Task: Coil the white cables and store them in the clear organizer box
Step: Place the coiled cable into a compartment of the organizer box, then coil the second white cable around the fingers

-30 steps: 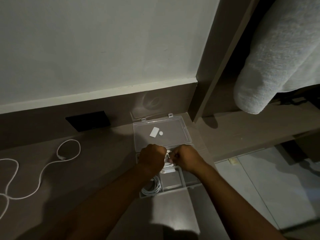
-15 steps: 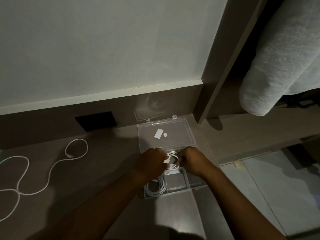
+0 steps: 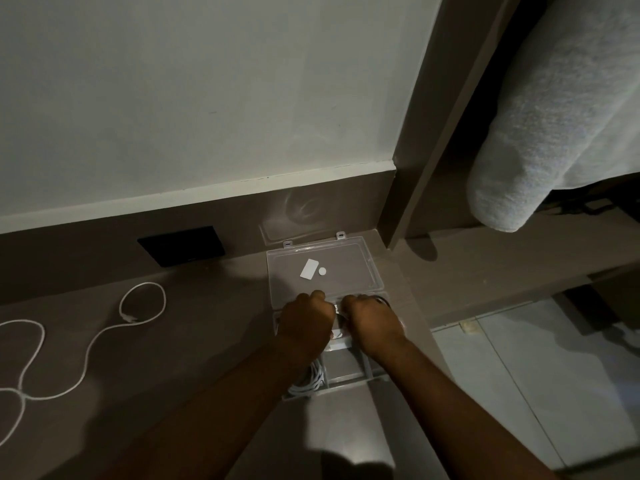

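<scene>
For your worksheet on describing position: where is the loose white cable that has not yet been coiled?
In the head view, the loose white cable lies snaking on the brown surface at the left, below the black wall plate and well left of the clear organizer box.

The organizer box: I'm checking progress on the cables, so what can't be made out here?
Head view only:
- Box far compartments: covered by the left hand and right hand.
- What the hands grip: hidden between the fists.
- Loose cable: cut off at the left edge.
- Coiled cable: partly behind the left forearm.
</scene>
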{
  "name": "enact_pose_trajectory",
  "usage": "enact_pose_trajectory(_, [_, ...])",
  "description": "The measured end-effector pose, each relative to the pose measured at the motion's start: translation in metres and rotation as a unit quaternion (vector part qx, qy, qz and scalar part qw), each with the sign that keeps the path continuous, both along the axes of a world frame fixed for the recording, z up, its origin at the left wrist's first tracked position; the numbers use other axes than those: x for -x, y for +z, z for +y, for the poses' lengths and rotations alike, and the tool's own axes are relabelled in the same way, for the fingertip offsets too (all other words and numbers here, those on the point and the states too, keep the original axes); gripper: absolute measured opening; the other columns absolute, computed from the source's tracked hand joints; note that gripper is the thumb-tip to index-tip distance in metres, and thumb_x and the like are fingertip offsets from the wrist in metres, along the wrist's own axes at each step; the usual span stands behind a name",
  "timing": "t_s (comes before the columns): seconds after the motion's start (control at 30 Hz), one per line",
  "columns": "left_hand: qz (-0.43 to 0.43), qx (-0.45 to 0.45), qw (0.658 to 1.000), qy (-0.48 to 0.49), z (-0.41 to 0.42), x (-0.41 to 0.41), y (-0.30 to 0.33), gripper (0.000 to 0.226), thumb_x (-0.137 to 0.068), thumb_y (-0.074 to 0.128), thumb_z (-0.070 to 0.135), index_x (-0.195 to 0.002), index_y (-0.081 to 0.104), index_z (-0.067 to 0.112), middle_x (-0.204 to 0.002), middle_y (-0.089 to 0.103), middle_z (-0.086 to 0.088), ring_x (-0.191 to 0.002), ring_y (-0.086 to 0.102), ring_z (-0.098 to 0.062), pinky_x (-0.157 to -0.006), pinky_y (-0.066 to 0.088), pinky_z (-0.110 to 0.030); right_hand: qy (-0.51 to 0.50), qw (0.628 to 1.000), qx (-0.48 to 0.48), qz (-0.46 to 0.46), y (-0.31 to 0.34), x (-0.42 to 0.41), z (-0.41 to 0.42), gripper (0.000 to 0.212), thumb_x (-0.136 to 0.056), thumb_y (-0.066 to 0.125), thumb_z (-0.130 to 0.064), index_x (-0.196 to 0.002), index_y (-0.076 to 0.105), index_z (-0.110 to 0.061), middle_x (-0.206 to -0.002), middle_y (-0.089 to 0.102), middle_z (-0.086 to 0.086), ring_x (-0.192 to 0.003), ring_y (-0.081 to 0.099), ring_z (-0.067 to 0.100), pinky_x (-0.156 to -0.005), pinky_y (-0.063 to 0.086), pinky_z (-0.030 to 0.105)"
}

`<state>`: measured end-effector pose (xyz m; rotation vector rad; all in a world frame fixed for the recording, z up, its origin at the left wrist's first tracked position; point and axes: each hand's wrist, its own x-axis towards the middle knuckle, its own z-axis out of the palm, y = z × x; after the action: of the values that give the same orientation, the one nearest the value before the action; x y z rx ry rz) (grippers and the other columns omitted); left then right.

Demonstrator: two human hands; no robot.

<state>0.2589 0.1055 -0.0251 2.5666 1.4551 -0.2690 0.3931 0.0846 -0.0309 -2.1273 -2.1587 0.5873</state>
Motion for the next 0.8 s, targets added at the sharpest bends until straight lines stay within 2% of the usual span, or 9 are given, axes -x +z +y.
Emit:
enact_pose_trajectory(0.13, [-0.044,0.038,0.998,-0.02,0.007,0.01,0.0,0.033,-0.084,0.067,0.028,-0.105,0.064,0.003,-0.112,0.06,-0.016,-0.1,0.06,-0.036,-0.084,0.049,-0.041,-0.023,0.996,0.054,0.066,0.005,-0.009,0.001,0.01,-0.084,0.063,-0.016,-0.09,0.072,-0.016,-0.092,0.075,0.008,-0.085,0.068,0.026,-0.076,0.051,0.03])
enact_pose_trajectory(0.2, [-0.086,0.059,0.994,-0.02,0.009,0.018,0.003,0.028,-0.084,0.066,0.025,-0.1,0.065,0.002,-0.109,0.063,-0.016,-0.099,0.06,-0.034,-0.083,0.048,-0.038,-0.017,0.993,0.073,0.093,0.009,-0.017,0.001,0.016,-0.085,0.062,-0.015,-0.089,0.076,-0.018,-0.091,0.076,0.007,-0.082,0.069,0.022,-0.077,0.054,0.03])
enact_pose_trajectory(0.3, [-0.155,0.057,0.986,-0.022,0.009,0.03,0.008,0.021,-0.088,0.058,0.018,-0.091,0.067,-0.001,-0.1,0.067,-0.019,-0.092,0.061,-0.034,-0.079,0.049,-0.037,-0.016,0.994,0.034,0.102,0.016,-0.021,-0.001,0.019,-0.086,0.06,-0.015,-0.093,0.078,-0.017,-0.094,0.076,0.008,-0.083,0.069,0.023,-0.08,0.057,0.035])
enact_pose_trajectory(0.4, [-0.212,0.035,0.977,-0.002,0.007,0.05,0.017,0.022,-0.085,0.059,0.023,-0.077,0.068,0.005,-0.087,0.069,-0.012,-0.083,0.064,-0.03,-0.072,0.05,-0.034,-0.025,0.991,-0.003,0.129,0.026,-0.016,-0.001,0.019,-0.088,0.058,-0.013,-0.089,0.077,-0.015,-0.091,0.077,0.007,-0.08,0.069,0.021,-0.079,0.057,0.035])
enact_pose_trajectory(0.5, [-0.253,-0.005,0.965,0.068,0.002,0.098,0.024,0.034,-0.078,0.048,0.036,-0.065,0.067,0.01,-0.076,0.07,-0.008,-0.076,0.066,-0.028,-0.068,0.05,-0.032,-0.032,0.986,-0.028,0.163,0.037,0.002,0.003,0.017,-0.091,0.06,-0.016,-0.094,0.076,-0.014,-0.095,0.076,0.006,-0.083,0.069,0.019,-0.08,0.057,0.034])
enact_pose_trajectory(0.6, [-0.263,-0.033,0.952,0.153,-0.008,0.168,0.025,0.032,-0.076,0.049,0.024,-0.069,0.073,0.005,-0.076,0.074,-0.016,-0.073,0.069,-0.032,-0.068,0.052,-0.037,-0.014,0.979,-0.042,0.199,0.044,0.046,0.009,0.015,-0.091,0.062,-0.018,-0.092,0.076,-0.015,-0.094,0.076,0.005,-0.084,0.069,0.018,-0.082,0.056,0.033])
enact_pose_trajectory(0.67, [-0.227,-0.038,0.94,0.251,-0.016,0.213,0.024,0.029,-0.077,0.051,0.021,-0.073,0.074,0.005,-0.083,0.075,-0.018,-0.079,0.069,-0.035,-0.071,0.053,-0.039,0.006,0.977,-0.034,0.211,0.047,0.084,0.015,0.015,-0.09,0.062,-0.019,-0.089,0.076,-0.015,-0.091,0.076,0.006,-0.081,0.069,0.019,-0.078,0.056,0.032])
enact_pose_trajectory(0.73, [-0.192,-0.051,0.919,0.34,-0.026,0.255,0.021,0.025,-0.086,0.055,0.02,-0.086,0.075,0.006,-0.098,0.073,-0.02,-0.093,0.067,-0.037,-0.08,0.052,-0.041,0.024,0.978,-0.023,0.205,0.046,0.124,0.022,0.016,-0.089,0.061,-0.021,-0.089,0.076,-0.014,-0.09,0.075,0.007,-0.08,0.068,0.022,-0.074,0.054,0.03])
enact_pose_trajectory(0.8, [-0.176,-0.064,0.902,0.388,-0.036,0.289,0.017,0.019,-0.089,0.058,0.012,-0.094,0.074,0.003,-0.105,0.07,-0.023,-0.1,0.064,-0.039,-0.085,0.049,-0.043,0.034,0.975,0.013,0.219,0.042,0.158,0.027,0.015,-0.089,0.061,-0.019,-0.089,0.075,-0.013,-0.092,0.075,0.008,-0.082,0.067,0.022,-0.073,0.05,0.027])
